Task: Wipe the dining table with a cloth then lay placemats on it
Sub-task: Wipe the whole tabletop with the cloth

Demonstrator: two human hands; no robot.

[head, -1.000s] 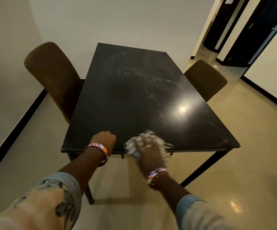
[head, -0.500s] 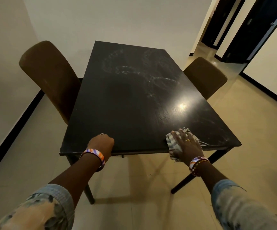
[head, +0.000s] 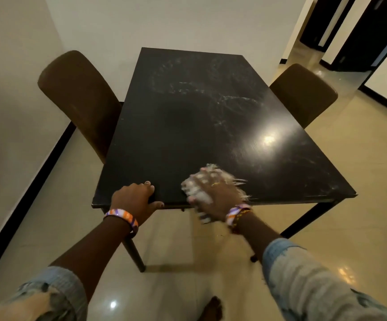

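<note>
The black dining table (head: 187, 126) fills the middle of the view, with pale smear marks across its far half. My right hand (head: 220, 200) lies flat on a whitish cloth (head: 197, 193) at the table's near edge, right of centre. Hand and cloth are blurred by motion, and part of the cloth hangs over the edge. My left hand (head: 133, 200) holds the near edge further left, bent fingers on top and thumb along the front. No placemats are in view.
A brown chair (head: 81, 98) stands at the table's left side and another brown chair (head: 303, 93) at its right. A wall runs close behind the table and along the left. Dark doorways (head: 350, 31) open at the far right. My foot (head: 213, 306) shows below.
My right hand swept the cloth right along the near edge, then back left to right of centre. My left hand stayed at the edge, its thumb now out along the front.
</note>
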